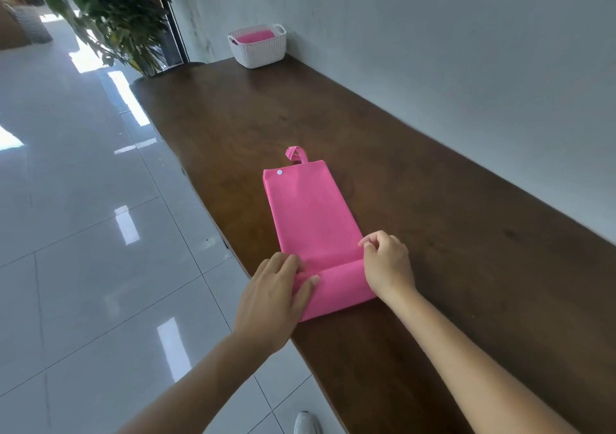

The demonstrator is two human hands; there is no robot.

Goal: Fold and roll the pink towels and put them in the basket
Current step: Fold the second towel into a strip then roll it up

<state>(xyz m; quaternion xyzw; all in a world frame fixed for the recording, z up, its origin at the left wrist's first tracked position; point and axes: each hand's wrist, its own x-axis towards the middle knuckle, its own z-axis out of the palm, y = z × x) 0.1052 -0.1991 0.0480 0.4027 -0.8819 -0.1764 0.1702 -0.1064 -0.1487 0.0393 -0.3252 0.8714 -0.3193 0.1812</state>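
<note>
- Head view: the left hand (273, 297) grips the left end of the roll, its fingers curved over the far side and its thumb lying on the near face.
- At the right end, the right hand (386, 263) has its fingers curled and appears to pinch the roll's edge; the pinch itself is partly hidden behind the knuckles.
- Between the hands lies the bright pink cloth towel (313, 213), folded into a long narrow strip, with only its near end turned into a short, fat roll (340, 283).
- The flat remainder runs away from the person to a small pink hanging loop (295, 153) and a white snap button (279, 172).
- To roll well, both hands should probably advance evenly and keep the ends level, pressing snugly so the roll does not cone or loosen.
- All this lies near the front edge of the dark brown wooden table (433, 233).
- Well apart, at the table's far end, the white woven plastic basket (263, 53) holds another pink towel (255, 37).
</note>
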